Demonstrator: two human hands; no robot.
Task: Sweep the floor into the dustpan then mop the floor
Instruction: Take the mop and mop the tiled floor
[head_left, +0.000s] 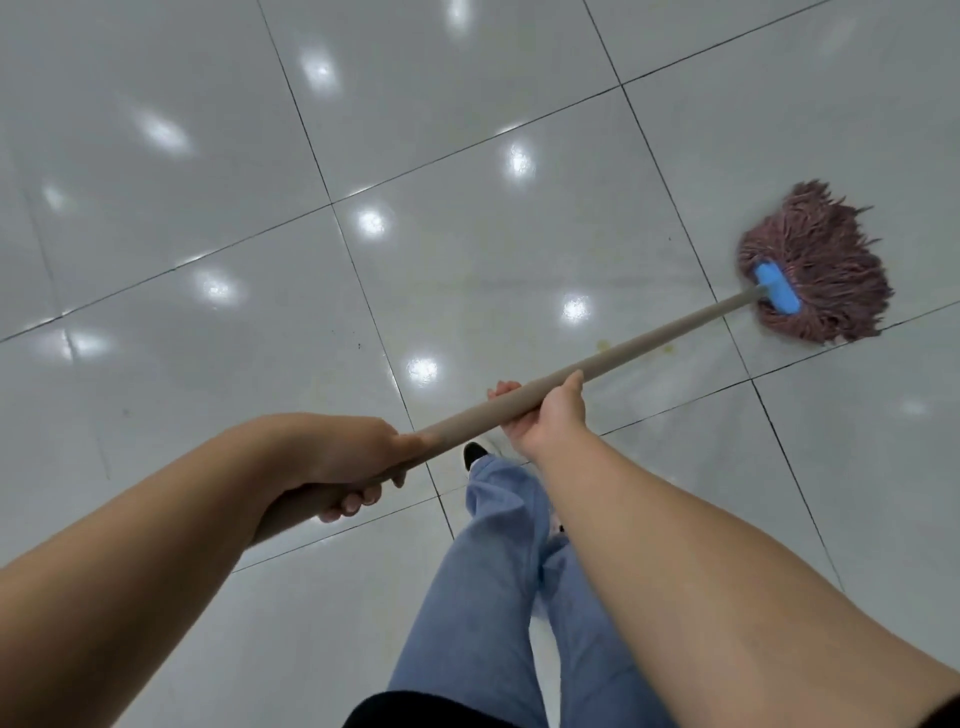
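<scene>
A mop with a reddish-brown string head (826, 270) and a blue clamp (777, 287) lies spread on the glossy white tiled floor (208, 208) at the right. Its beige handle (665, 335) slants down-left toward me. My right hand (550, 413) grips the handle near its middle, thumb along the top. My left hand (348, 457) grips the handle's near end, fingers curled under it. Faint yellowish stains (602, 344) mark the tile just beside the handle, left of the mop head.
Dark grout lines cross the tiles and ceiling lights reflect as bright spots. My legs in blue trousers (498, 571) and one dark shoe (475, 454) stand below the handle. A few tiny dark specks (358, 344) dot the tile left of centre.
</scene>
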